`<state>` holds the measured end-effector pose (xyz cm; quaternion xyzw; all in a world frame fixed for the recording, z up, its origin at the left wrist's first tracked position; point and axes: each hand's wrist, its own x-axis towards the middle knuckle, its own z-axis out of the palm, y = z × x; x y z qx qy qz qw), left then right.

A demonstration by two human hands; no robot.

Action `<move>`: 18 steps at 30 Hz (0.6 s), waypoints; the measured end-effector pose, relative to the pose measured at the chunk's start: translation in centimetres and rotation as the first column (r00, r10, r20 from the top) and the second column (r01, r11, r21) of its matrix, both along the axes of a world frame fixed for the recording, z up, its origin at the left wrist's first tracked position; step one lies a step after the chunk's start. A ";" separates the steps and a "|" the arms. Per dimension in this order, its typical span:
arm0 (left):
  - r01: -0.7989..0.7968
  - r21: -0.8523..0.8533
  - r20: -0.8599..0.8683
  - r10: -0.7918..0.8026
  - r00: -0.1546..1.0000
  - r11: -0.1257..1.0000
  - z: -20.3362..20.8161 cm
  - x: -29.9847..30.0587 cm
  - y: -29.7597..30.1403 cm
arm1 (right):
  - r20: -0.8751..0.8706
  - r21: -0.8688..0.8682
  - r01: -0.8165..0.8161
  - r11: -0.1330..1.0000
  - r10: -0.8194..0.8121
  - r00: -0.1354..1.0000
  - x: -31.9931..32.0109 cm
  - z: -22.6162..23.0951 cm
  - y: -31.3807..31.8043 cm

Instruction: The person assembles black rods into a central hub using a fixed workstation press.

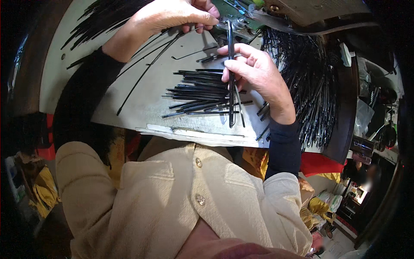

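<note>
Above a pale surface (103, 101), holds a long black strip (230, 47) in the right hand (261, 71), with the grip clamped on it between thumb and fingers. Runs almost straight up and down in view, from beside a clear plastic piece (240, 26) down to near the surface's front edge. Hard to tell if single or doubled. Close by its lower half, shows a thinner dark strip (239, 108) at a slight slant.

Farther up and to the left, has the left hand (177, 16) with thumb and fingertips near the top of the long black strip; cannot tell whether that grip is closed on anything. Just below, shows thin black rods (148, 67) lying slantwise.

In the middle of the surface, carries a loose pile of short black strips (196, 90), mostly lying crosswise. To the right, bears a large dense heap of black strips (306, 86); at the upper left, another bundle (103, 17). Along the front edge, includes white sheets (198, 134).
</note>
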<state>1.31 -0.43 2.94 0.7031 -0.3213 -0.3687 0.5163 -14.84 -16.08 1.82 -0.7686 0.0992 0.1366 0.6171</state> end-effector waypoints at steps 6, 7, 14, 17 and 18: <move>0.025 -0.173 0.059 -0.015 0.998 0.985 -3.6 0.1 -0.4 | 0.015 0.034 0.009 0.999 -0.009 1.000 -0.1 0.0 -0.1; -0.006 -0.159 0.022 0.009 1.000 0.987 -3.2 -0.5 -0.6 | 0.016 0.042 0.008 0.999 -0.009 1.000 -0.1 -0.1 -0.3; -0.095 -0.112 -0.153 0.077 0.985 0.989 -2.8 -1.7 -0.9 | 0.041 0.030 0.000 1.000 -0.001 0.999 -0.1 -0.1 -0.4; -0.065 -0.131 -0.096 0.053 0.994 0.989 -3.3 -1.5 -0.8 | 0.047 0.024 -0.003 1.000 0.002 0.999 -0.1 -0.2 -0.5; -0.034 -0.156 -0.024 0.031 0.999 0.987 -3.5 -1.4 -0.7 | 0.047 0.024 -0.007 1.000 0.005 0.999 0.0 -0.2 -0.4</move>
